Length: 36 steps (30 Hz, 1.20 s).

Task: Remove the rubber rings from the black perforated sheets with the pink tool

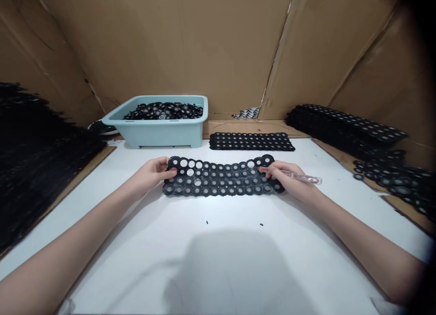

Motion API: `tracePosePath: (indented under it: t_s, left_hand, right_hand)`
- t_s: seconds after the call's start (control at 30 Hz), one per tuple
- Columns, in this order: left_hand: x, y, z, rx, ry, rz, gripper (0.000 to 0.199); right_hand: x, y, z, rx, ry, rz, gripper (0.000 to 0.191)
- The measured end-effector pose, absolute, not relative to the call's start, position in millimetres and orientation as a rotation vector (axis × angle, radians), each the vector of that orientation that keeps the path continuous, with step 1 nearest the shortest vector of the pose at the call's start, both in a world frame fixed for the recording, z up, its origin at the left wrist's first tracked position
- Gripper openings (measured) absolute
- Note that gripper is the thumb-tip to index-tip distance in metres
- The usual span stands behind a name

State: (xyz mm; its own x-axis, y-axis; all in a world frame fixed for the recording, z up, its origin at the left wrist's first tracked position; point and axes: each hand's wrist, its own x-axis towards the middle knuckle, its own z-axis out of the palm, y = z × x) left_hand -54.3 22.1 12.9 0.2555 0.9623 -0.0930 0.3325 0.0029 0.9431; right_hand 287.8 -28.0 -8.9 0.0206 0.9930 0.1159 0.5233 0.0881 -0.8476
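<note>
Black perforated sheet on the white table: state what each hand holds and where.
The left hand grips the black perforated sheet at its left end. The right hand pinches its right end and also holds a clear pen-like tool.

A sheet of rings (221, 177) lay at the table's (218, 260) centre, the left hand (151, 174) at its nine o'clock end, the right hand (289, 181) at three. A tub (160, 128) stood at eleven o'clock, another sheet (251, 141) at twelve, stacks (344, 126) at two.
</note>
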Motion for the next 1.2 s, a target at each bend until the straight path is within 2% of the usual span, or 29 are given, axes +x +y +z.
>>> tracePosePath:
  t_s: [0.2, 0.47, 1.2]
  left_hand:
    - [-52.9, 22.5, 11.7, 1.37, 1.194, 0.969, 0.028]
    - [-50.7, 22.3, 10.0, 1.388, 1.15, 1.087, 0.021]
    - [-42.8, 15.8, 5.5, 1.323, 1.153, 1.001, 0.017]
  right_hand:
    - [295.0, -25.1, -6.5, -1.458, -1.478, 0.805, 0.024]
    - [305.1, -15.9, -10.1, -1.506, -1.387, 0.758, 0.024]
    - [326.5, -2.4, -17.3, -1.492, -1.357, 0.782, 0.022]
